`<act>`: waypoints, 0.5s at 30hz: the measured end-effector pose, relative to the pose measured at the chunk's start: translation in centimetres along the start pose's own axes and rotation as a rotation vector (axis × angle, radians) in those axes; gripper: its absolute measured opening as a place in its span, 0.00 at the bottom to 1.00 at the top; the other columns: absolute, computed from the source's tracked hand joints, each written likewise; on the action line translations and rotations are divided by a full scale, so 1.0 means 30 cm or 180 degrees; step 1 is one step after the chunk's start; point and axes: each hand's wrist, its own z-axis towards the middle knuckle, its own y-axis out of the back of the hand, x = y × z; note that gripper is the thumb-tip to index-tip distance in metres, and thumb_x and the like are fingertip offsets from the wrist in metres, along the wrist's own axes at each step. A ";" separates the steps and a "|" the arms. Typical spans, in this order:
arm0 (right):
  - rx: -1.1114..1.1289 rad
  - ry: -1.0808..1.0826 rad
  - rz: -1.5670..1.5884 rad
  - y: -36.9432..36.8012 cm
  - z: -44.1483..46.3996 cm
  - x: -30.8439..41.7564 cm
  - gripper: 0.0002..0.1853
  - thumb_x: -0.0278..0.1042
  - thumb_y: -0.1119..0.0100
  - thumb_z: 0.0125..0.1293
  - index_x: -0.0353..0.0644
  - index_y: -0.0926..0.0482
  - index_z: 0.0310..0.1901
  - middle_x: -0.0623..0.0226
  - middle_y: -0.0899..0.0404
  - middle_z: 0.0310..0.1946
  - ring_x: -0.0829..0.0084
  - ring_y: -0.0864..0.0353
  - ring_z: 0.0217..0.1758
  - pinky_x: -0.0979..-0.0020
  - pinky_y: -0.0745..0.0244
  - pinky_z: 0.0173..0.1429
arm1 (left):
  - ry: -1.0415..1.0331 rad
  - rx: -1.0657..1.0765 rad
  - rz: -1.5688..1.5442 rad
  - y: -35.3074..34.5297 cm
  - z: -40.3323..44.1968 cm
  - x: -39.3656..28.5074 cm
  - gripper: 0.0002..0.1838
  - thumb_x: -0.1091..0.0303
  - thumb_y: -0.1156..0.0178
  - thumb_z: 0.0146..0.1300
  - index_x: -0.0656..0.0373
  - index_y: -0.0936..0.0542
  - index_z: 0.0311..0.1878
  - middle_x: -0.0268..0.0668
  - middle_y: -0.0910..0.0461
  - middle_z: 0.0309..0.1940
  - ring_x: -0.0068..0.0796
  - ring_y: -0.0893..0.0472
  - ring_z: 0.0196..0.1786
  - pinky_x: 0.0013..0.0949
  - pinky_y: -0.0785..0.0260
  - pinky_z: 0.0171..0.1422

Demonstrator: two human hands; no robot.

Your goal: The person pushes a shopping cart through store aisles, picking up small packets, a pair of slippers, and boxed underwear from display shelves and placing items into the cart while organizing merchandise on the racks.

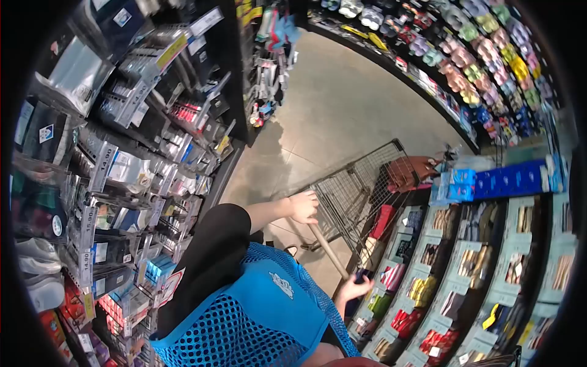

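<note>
A metal wire shopping cart (342, 202) stands in front of me. My left hand (304, 207) is closed around the upper end of its pale push handle (327, 248). My right hand (353, 289) is at the handle's lower end, its fingers bent around a small dark object (364, 276) whose kind I cannot make out. A brown bag or garment (406, 174) lies at the cart's far end. Part of my body is covered by a blue mesh garment or bag (269, 293) and a black sleeve (214, 257).
Shelves on the left hold packaged goods (79, 73) behind price tags (103, 166). Racks of folded, colourful textiles (422, 290) stand close on the right. Clogs (471, 55) hang on the far wall. A tiled floor (354, 92) runs between, beside hanging goods (266, 79).
</note>
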 end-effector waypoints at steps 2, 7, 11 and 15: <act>0.0223 -0.1908 0.0070 -0.011 -0.002 -0.047 0.25 0.34 0.41 0.52 0.35 0.31 0.52 0.48 0.28 0.49 0.49 0.27 0.49 0.58 0.35 0.57 | -0.0361 -0.1302 0.0134 -0.040 -0.111 0.067 0.21 0.47 0.46 0.57 0.56 0.20 0.22 0.37 0.24 0.32 0.38 0.26 0.50 0.51 0.47 0.65; 0.1947 -0.2007 -0.0087 -0.024 0.005 -0.175 0.28 0.46 0.41 0.48 0.29 0.24 0.47 0.50 0.19 0.38 0.53 0.21 0.41 0.62 0.29 0.51 | -0.0575 -0.1794 -0.0373 -0.091 -0.288 0.064 0.15 0.55 0.43 0.56 0.56 0.20 0.23 0.38 0.24 0.33 0.35 0.30 0.58 0.51 0.49 0.68; 0.2367 -0.2417 0.0723 -0.057 -0.010 -0.108 0.16 0.39 0.43 0.55 0.34 0.22 0.37 0.65 0.22 0.18 0.78 0.27 0.19 0.73 0.33 0.26 | 0.0048 -0.2405 -0.0904 -0.097 -0.334 0.077 0.09 0.63 0.42 0.55 0.59 0.22 0.29 0.36 0.22 0.43 0.37 0.31 0.60 0.48 0.44 0.65; 0.2516 -0.2418 0.0683 -0.065 -0.028 -0.011 0.10 0.34 0.46 0.60 0.35 0.22 0.33 0.67 0.25 0.16 0.76 0.28 0.18 0.74 0.34 0.25 | 0.0264 -0.2268 -0.0977 -0.084 -0.397 0.108 0.07 0.66 0.43 0.52 0.60 0.22 0.28 0.35 0.24 0.48 0.39 0.33 0.61 0.48 0.45 0.66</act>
